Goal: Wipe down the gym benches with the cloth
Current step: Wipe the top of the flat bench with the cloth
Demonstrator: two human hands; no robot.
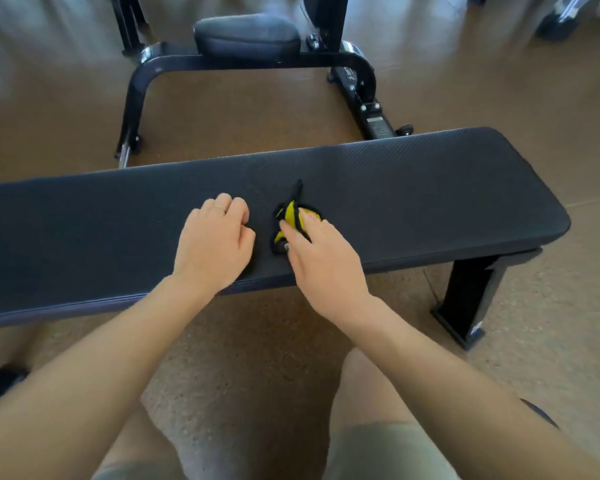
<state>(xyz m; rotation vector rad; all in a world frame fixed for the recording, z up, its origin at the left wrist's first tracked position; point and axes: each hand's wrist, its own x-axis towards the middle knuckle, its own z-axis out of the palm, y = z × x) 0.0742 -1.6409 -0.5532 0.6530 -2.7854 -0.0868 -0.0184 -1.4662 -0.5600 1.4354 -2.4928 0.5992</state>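
A long flat gym bench with a dark padded top runs across the view in front of me. A small crumpled yellow and black cloth lies on the pad near its middle. My right hand reaches onto the cloth and its fingers pinch it against the pad. My left hand rests on the pad just left of the cloth, fingers curled under, holding nothing. A ring shows on one left finger.
Behind the bench stands a black exercise machine with a padded seat and a tubular frame on the brown floor. The bench's black leg stands at right. My bare knees are below, close to the bench's near edge.
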